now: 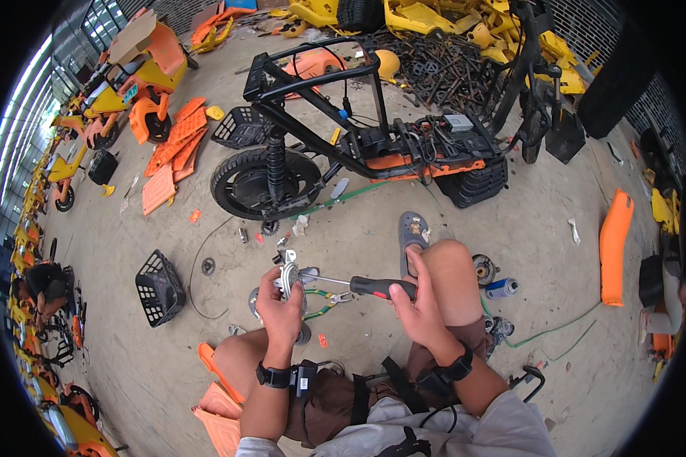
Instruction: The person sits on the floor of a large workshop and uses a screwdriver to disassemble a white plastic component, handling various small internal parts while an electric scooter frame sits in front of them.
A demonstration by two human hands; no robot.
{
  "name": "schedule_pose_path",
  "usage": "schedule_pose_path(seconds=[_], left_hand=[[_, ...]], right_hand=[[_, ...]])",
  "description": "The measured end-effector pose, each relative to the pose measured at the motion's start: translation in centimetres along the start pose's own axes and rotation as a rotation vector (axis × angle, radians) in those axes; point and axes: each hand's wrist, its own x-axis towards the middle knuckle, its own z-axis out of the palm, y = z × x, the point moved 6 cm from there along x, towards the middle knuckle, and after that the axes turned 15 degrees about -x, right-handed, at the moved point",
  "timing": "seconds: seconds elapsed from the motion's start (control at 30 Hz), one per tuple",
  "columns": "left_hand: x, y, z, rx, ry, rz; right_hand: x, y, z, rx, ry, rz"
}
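My left hand (277, 308) grips a round silver metal part (287, 270) with a small bracket on top, held upright above the floor. My right hand (418, 308) is closed on a screwdriver (370, 286) with a black and red handle, its shaft pointing left to the metal part; whether the tip touches it is unclear. Below, green-and-yellow handled pliers (327, 306) lie on the concrete among small metal pieces. Beside my right knee are a blue spray can (501, 288) and a round metal component (483, 268).
A stripped black scooter frame (319, 92) stands ahead. A black basket (158, 288) sits left, an orange panel (614, 247) right, orange panels (177, 145) back left. Yellow scooters (160, 61) line the left. A person (40, 289) crouches far left. Piled parts (438, 68) fill the back.
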Motion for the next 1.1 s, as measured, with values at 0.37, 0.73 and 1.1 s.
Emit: schedule_pose_path(seconds=[0.37,0.73,1.1], left_hand=[[0.2,-0.4,-0.4,0.031,0.005,0.021],[0.2,-0.5,-0.7,0.026,-0.009,0.012],[0.2,-0.3,-0.9,0.052,0.015,0.026]], right_hand=[[0.0,0.3,0.3,0.084,-0.022,0.127],[-0.1,-0.8,0.4,-0.099,0.036,-0.198],[-0.3,-1.4,0.5,-0.062,-0.029,-0.09]])
